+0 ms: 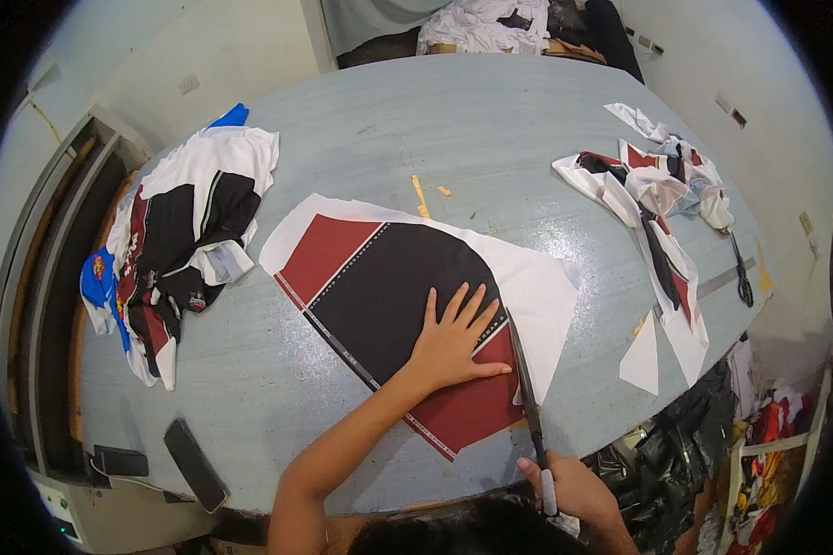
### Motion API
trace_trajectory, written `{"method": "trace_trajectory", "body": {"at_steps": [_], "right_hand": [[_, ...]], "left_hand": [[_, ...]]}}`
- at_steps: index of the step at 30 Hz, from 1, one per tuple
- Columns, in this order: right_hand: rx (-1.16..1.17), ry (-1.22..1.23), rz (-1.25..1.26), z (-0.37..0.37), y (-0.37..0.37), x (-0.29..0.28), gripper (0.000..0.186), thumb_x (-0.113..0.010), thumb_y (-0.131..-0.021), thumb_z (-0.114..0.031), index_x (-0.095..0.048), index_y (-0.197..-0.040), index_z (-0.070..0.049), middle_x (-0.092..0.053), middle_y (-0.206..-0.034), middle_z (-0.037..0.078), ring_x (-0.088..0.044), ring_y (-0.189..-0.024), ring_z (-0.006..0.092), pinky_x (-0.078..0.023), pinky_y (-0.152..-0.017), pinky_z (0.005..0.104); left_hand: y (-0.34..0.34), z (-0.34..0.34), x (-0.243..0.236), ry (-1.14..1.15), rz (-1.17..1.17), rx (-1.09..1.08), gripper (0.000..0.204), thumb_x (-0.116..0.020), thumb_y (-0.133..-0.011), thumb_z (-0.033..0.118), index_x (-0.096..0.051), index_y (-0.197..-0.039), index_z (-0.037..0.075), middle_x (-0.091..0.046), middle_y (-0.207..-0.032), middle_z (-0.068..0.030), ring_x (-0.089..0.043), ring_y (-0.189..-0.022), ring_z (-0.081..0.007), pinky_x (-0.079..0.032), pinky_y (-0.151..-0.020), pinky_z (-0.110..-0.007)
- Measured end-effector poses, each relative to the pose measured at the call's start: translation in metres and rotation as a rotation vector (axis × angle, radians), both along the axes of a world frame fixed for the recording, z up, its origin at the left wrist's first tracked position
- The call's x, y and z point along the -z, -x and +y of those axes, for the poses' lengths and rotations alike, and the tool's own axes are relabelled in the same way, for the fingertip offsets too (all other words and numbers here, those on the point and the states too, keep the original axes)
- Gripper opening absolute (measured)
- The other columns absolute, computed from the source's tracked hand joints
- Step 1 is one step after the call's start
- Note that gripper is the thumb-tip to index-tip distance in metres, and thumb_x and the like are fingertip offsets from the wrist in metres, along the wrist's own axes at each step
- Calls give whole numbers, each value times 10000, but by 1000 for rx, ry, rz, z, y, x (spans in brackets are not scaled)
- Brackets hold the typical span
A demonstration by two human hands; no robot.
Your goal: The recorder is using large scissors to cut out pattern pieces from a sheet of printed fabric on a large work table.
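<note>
A cut fabric panel (384, 291) lies flat on the table, black in the middle with dark red ends and a white margin. My left hand (452, 344) presses on it with fingers spread, over the black part and the edge of the red. At the lower right, my right hand (576, 488) is closed around the handles of long dark scissors (529, 393). Their blades run along the border between the printed area and the white margin (541, 310), close to my left fingertips. Part of the handles is hidden by my fingers.
Sewn-looking printed fabric pieces (171, 236) are piled at the left. Fabric scraps (657, 185) lie at the right, near a second dark pair of scissors (743, 277). A phone (196, 464) rests near the front left edge; black plastic bags (662, 462) sit beyond the right edge.
</note>
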State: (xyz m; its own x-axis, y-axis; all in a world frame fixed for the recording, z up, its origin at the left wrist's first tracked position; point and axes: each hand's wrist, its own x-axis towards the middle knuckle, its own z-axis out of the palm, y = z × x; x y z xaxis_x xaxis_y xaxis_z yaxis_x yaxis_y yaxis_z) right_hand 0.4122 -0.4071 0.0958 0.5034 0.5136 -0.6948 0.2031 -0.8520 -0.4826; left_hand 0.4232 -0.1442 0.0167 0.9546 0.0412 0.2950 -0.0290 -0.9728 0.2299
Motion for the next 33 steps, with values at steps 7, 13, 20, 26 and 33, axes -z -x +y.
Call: {"method": "trace_trajectory", "body": {"at_steps": [7,13,20,26,33], "right_hand": [[-6,18,-40,-3,2,15,598,-446,-923,-530,-495,-826,59,-592,-600,119,-635,-553,214,-494,-536,316],[35,-16,64,-4,-6,13,591,-447,-922,-534,-483,-823,48,-572,-591,93,-625,-546,196,-488,-527,307],[14,-59,34,2,-10,14,584,-450,-923,-528,-483,-831,48,-571,-609,105,-614,-528,193,-482,-512,304],[58,-53,57,3,-9,11,675,-411,-921,-549,-540,-820,105,-587,-735,311,-588,-755,464,-453,-705,467],[34,-63,35,16,-17,2,643,-423,-922,-544,-526,-859,87,-587,-690,216,-601,-666,324,-464,-626,383]], "left_hand": [[0,0,2,23,15,14,978,-509,-688,765,-385,-1387,92,-298,-1466,-145,-211,-1375,-321,-64,-1056,-650],[1,-1,2,18,11,20,978,-502,-692,764,-384,-1387,87,-294,-1467,-154,-209,-1375,-329,-60,-1052,-655],[1,0,4,34,-2,30,982,-496,-692,768,-384,-1387,83,-292,-1467,-158,-206,-1376,-332,-50,-1050,-659],[2,-1,2,27,-24,34,961,-537,-691,744,-397,-1380,89,-295,-1463,-159,-220,-1366,-335,-70,-1048,-651],[3,0,4,41,2,41,991,-496,-689,771,-376,-1392,83,-280,-1473,-163,-191,-1381,-338,-32,-1048,-660]]}}
